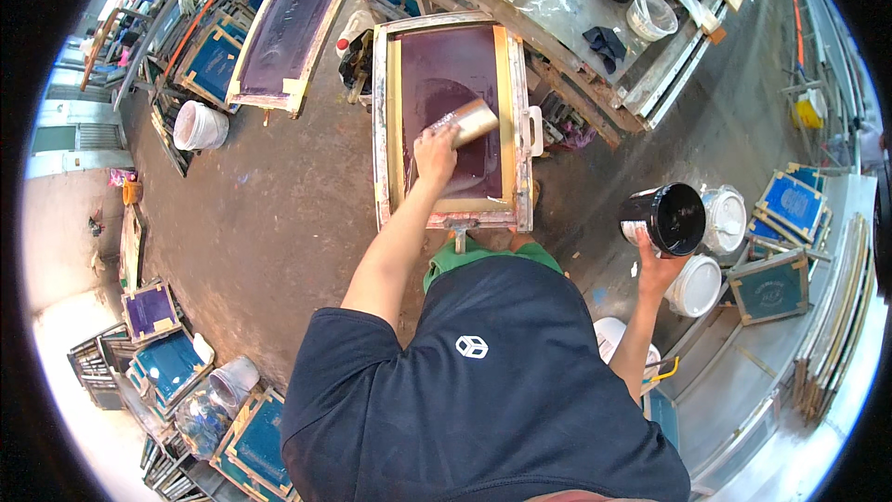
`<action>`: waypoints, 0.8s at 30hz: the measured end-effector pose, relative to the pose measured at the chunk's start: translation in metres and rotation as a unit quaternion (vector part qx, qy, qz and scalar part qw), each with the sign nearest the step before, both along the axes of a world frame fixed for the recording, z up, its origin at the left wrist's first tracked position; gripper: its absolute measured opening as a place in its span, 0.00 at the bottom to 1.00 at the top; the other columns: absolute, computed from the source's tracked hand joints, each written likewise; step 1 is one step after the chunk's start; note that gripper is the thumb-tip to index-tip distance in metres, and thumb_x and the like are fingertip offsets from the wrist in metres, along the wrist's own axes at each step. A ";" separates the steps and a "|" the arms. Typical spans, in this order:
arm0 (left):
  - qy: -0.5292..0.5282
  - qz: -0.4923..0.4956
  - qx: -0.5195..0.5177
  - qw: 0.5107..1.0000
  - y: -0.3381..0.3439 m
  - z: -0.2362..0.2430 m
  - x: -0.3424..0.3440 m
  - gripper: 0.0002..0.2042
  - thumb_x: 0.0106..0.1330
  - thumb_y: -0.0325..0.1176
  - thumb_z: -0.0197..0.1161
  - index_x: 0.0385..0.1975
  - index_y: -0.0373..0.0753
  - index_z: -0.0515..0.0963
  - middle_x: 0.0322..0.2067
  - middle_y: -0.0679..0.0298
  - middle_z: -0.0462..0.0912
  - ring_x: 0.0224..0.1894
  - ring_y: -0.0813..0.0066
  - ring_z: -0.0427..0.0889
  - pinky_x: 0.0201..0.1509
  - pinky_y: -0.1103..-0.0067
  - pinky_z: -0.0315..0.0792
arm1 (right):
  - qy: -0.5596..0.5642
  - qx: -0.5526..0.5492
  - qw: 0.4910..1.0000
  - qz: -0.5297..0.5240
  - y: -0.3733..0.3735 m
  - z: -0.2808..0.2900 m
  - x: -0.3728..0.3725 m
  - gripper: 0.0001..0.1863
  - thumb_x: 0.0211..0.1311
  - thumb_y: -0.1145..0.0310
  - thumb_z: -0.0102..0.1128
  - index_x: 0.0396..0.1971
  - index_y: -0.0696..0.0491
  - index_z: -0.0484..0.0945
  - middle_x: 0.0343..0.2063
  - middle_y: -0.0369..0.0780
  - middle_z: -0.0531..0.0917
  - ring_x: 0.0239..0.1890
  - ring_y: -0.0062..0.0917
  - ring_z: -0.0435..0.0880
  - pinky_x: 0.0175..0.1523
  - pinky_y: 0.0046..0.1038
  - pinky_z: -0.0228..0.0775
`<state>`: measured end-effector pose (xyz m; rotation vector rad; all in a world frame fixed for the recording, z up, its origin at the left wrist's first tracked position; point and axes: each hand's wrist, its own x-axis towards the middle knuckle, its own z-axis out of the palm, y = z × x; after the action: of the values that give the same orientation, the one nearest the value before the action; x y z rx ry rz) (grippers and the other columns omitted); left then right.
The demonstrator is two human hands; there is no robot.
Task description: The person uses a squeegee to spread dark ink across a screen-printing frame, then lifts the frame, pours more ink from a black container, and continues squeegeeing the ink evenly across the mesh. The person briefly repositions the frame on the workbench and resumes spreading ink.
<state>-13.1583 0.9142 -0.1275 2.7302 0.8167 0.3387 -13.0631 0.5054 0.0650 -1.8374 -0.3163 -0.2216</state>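
My left hand (435,154) grips what looks like a short, wide squeegee (477,122), pale tan with lighter marks. It rests on or just above the dark purple mesh of a framed printing screen (406,56); contact cannot be made out. Yellow tape borders the mesh, and a wet-looking curved smear shows around the tool. Off to the right, my right hand (658,266) holds a black tub (636,209) from below and the side. The tub's open mouth faces up toward me, and its inside looks dark and glossy.
Another taped screen (295,28) leans at the upper left, beside a white bucket (201,125). A stained worktable (567,19) with tubs stands ahead right. White pails (695,286) stand beneath the black tub. More screens (172,367) lean at lower left and along the right wall.
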 end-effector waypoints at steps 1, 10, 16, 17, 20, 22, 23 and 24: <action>-0.029 -0.034 0.045 0.998 -0.013 -0.004 -0.013 0.25 0.54 0.25 0.65 0.55 0.54 0.81 0.55 0.71 0.83 0.55 0.63 0.79 0.51 0.61 0.71 | -0.002 0.004 1.000 -0.005 -0.003 -0.001 -0.002 0.51 0.48 0.77 0.79 0.69 0.60 0.54 0.63 0.48 0.70 0.62 0.31 0.74 0.67 0.34 0.67; 0.014 0.042 -0.215 0.975 -0.025 0.038 -0.114 0.17 0.55 0.30 0.65 0.47 0.47 0.84 0.37 0.58 0.87 0.37 0.60 0.86 0.41 0.67 0.77 | 0.075 -0.010 0.994 0.074 0.026 0.009 -0.008 0.49 0.47 0.76 0.80 0.67 0.60 0.57 0.61 0.48 0.72 0.61 0.31 0.76 0.67 0.35 0.67; -0.137 0.184 -0.292 0.929 -0.002 0.016 -0.130 0.14 0.61 0.37 0.68 0.40 0.33 0.82 0.26 0.54 0.86 0.28 0.67 0.85 0.34 0.71 0.76 | -0.011 -0.130 0.975 0.181 0.065 -0.003 0.005 0.57 0.39 0.69 0.86 0.68 0.59 0.56 0.61 0.49 0.72 0.63 0.36 0.74 0.68 0.39 0.67; -0.174 0.192 -0.293 0.920 -0.008 0.013 -0.123 0.14 0.61 0.37 0.68 0.39 0.32 0.82 0.26 0.55 0.86 0.28 0.70 0.85 0.34 0.72 0.76 | -0.007 -0.140 0.972 0.189 0.071 -0.005 0.005 0.57 0.39 0.68 0.86 0.68 0.59 0.56 0.61 0.49 0.72 0.64 0.37 0.74 0.68 0.39 0.66; -0.248 0.175 -0.422 0.854 -0.036 -0.009 -0.087 0.12 0.58 0.32 0.71 0.39 0.33 0.83 0.28 0.62 0.87 0.31 0.81 0.82 0.35 0.77 0.76 | -0.031 -0.164 0.958 0.233 0.091 -0.017 0.009 0.56 0.39 0.67 0.86 0.68 0.58 0.57 0.60 0.48 0.74 0.63 0.36 0.75 0.66 0.36 0.68; -0.180 0.148 -0.421 0.876 -0.053 -0.021 -0.060 0.13 0.59 0.33 0.71 0.40 0.33 0.83 0.30 0.61 0.88 0.31 0.81 0.83 0.37 0.77 0.76 | -0.031 -0.154 0.950 0.271 0.100 -0.028 0.010 0.57 0.39 0.66 0.86 0.69 0.58 0.57 0.61 0.48 0.73 0.64 0.35 0.74 0.67 0.36 0.67; -0.181 0.133 -0.422 0.878 -0.061 -0.027 -0.048 0.14 0.59 0.35 0.72 0.40 0.33 0.83 0.30 0.59 0.88 0.31 0.78 0.84 0.37 0.75 0.76 | -0.034 -0.147 0.945 0.291 0.105 -0.033 0.012 0.57 0.39 0.66 0.86 0.69 0.58 0.57 0.61 0.48 0.73 0.65 0.35 0.73 0.68 0.36 0.66; -0.184 0.127 -0.458 0.860 -0.074 -0.013 -0.034 0.15 0.58 0.37 0.72 0.40 0.33 0.83 0.30 0.57 0.88 0.31 0.76 0.84 0.37 0.74 0.76 | -0.017 -0.163 0.941 0.295 0.101 -0.047 0.017 0.58 0.38 0.66 0.86 0.69 0.58 0.56 0.62 0.47 0.72 0.65 0.36 0.72 0.69 0.36 0.65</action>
<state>-13.1925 0.8403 -0.1404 1.6134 0.9127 0.3784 -13.0466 0.6068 0.0180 -1.9707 -0.9539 0.2317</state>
